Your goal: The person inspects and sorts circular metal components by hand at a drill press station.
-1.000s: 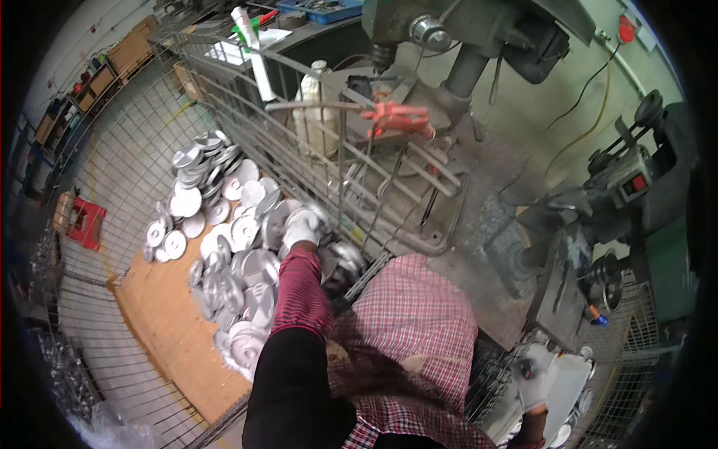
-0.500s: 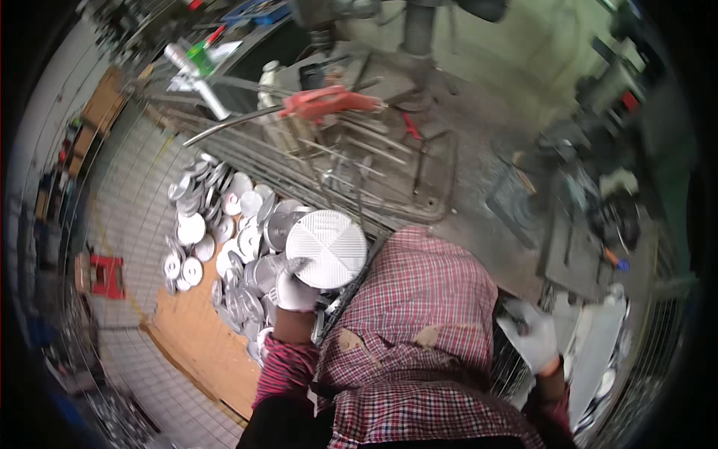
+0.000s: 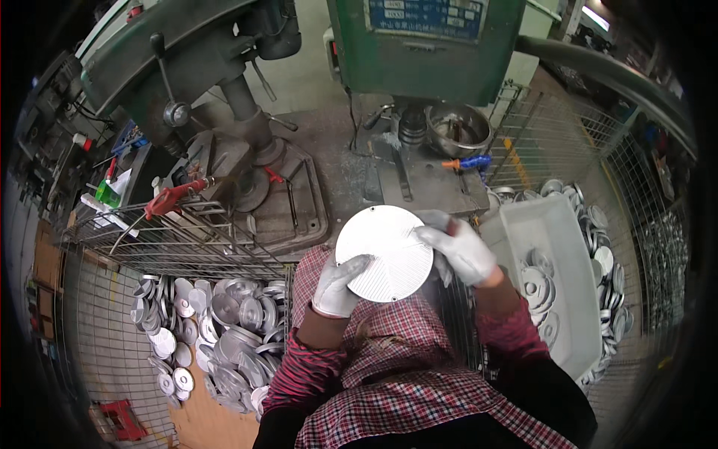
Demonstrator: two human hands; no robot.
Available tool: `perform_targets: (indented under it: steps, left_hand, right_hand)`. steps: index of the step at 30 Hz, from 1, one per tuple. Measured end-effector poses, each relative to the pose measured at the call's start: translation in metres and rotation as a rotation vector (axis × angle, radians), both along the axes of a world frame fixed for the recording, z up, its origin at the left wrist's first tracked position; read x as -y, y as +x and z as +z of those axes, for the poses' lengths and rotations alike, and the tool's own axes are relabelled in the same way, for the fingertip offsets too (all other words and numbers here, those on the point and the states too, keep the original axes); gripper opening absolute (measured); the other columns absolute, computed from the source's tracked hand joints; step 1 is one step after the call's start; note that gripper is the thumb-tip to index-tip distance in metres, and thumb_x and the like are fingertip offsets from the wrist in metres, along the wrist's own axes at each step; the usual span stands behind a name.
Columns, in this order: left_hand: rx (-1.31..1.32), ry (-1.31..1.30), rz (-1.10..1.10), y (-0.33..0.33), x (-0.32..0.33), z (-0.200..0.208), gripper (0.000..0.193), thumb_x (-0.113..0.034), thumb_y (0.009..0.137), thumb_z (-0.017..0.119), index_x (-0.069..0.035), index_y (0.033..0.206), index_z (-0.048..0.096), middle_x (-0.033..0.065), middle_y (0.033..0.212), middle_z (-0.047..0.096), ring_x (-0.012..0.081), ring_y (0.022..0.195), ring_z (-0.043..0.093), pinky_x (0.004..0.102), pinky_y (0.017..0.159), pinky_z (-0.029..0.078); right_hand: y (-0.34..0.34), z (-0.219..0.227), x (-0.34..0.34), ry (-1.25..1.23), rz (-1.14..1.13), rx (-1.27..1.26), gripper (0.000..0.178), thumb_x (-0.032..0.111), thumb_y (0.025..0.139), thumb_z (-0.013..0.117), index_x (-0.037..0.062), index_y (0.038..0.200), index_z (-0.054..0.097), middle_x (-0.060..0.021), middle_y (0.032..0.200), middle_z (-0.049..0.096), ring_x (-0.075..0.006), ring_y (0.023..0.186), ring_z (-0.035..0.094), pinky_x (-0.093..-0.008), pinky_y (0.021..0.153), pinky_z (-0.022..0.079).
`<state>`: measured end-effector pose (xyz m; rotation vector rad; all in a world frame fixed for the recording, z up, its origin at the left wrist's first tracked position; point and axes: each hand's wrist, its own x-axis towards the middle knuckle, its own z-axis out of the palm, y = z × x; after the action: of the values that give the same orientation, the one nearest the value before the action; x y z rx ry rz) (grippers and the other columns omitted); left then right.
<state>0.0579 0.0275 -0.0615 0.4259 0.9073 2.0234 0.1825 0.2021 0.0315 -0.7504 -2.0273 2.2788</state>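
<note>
A round silver metal disc [image 3: 381, 247] with a ribbed face and small holes near its rim is held up in front of my apron. My gloved left hand [image 3: 336, 290] grips its lower left edge, thumb on top. At the right edge, my gloved right hand [image 3: 465, 251] pinches the disc with the thumb over its face; the fingers are partly hidden and slightly blurred.
Drill presses stand ahead on a metal worktable [image 3: 329, 142] with a steel bowl [image 3: 464, 127] and a blue-and-orange nozzle [image 3: 467, 163]. Many discs [image 3: 239, 359] fill a wire cage at left. A white plastic bin [image 3: 557, 247] stands at right, beside more discs [image 3: 602, 262].
The view has swung right. My left hand has brought the disc from above the left pile to in front of me, and my right hand has come over to its edge.
</note>
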Motion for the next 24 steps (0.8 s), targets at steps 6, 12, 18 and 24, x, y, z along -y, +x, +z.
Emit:
perform_targets:
  steps: [6, 12, 18, 24]
  left_hand:
    - [0.013, 0.084, 0.134, -0.047, -0.042, 0.017, 0.045, -0.012, 0.084, 0.059, 0.003, 0.125, 0.046, 0.0134, 0.117, 0.057, 0.0228, 0.107, 0.056, 0.0351, 0.090, 0.046]
    - [0.230, 0.029, 0.132, -0.060, -0.086, 0.009, 0.033, -0.009, 0.083, 0.058, 0.004, 0.113, 0.056, 0.0129, 0.113, 0.060, 0.0221, 0.103, 0.058, 0.0334, 0.089, 0.046]
    - [0.201, -0.016, 0.188, -0.053, -0.090, 0.015, 0.031, -0.008, 0.083, 0.057, 0.005, 0.111, 0.057, 0.0137, 0.111, 0.061, 0.0214, 0.103, 0.058, 0.0324, 0.089, 0.046]
    - [0.217, 0.009, 0.176, -0.056, -0.084, 0.014, 0.025, -0.008, 0.084, 0.056, 0.003, 0.107, 0.058, 0.0120, 0.108, 0.061, 0.0218, 0.101, 0.058, 0.0347, 0.090, 0.046]
  right_hand:
    - [0.041, 0.017, -0.032, 0.473, -0.507, -0.681, 0.034, 0.023, 0.093, 0.049, -0.0028, 0.115, 0.048, -0.0089, 0.078, 0.060, -0.0061, 0.039, 0.041, -0.0204, 0.032, 0.035]
    - [-0.013, 0.029, -0.041, -0.095, -0.642, -0.980, 0.037, 0.032, 0.094, 0.046, 0.0005, 0.114, 0.048, -0.0083, 0.077, 0.057, -0.0076, 0.038, 0.038, -0.0218, 0.033, 0.034]
    - [-0.086, 0.007, -0.038, -0.058, -0.912, -1.057, 0.023, 0.025, 0.091, 0.052, 0.0034, 0.100, 0.050, -0.0097, 0.069, 0.057, -0.0132, 0.041, 0.045, -0.0282, 0.037, 0.041]
    - [-0.041, 0.063, -0.046, -0.017, -0.802, -0.968, 0.029, 0.036, 0.090, 0.054, 0.0096, 0.103, 0.054, -0.0037, 0.075, 0.057, -0.0135, 0.049, 0.050, -0.0283, 0.041, 0.040]
